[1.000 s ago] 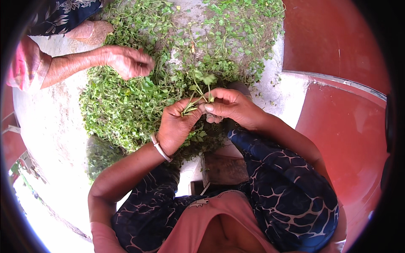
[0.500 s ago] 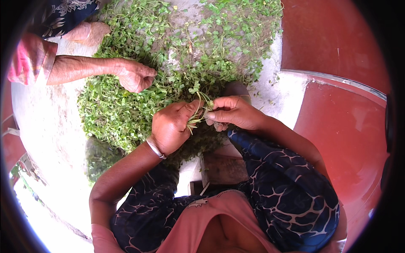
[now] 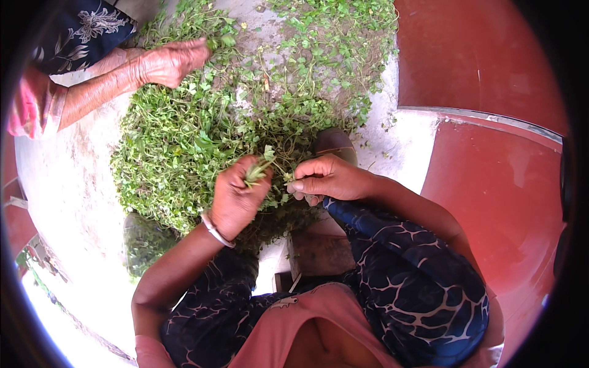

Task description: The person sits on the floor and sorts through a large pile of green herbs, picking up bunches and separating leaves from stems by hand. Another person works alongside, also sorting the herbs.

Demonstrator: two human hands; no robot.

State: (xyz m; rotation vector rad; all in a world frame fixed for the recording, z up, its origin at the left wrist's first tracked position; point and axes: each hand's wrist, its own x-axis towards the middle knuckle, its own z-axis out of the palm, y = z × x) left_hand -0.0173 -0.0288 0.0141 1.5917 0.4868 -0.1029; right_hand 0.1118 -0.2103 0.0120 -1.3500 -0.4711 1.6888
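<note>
My left hand (image 3: 236,190), with a light bangle (image 3: 216,231) at the wrist, is closed round a small bunch of green stems (image 3: 256,173). The stems' pale ends stick up out of the fist, and a leaf shows on top. Just to the right, my right hand (image 3: 331,178) pinches with thumb and forefinger. A thin stem with a yellowish-green tip (image 3: 287,178) reaches these fingertips. Beneath and beyond both hands spreads a big heap of leafy greens (image 3: 178,147).
At the upper left a co-worker's hand (image 3: 169,63) holds a few leaves over the heap. Thinly scattered greens (image 3: 331,43) lie on the grey floor farther off. A red surface (image 3: 485,61) with a pale edging strip is on the right. A brown block (image 3: 322,251) stands between my legs.
My hands have drawn apart, the left going slightly left with the bunch. The co-worker's hand has moved up and away from the middle of the heap, now with leaves in its fingers.
</note>
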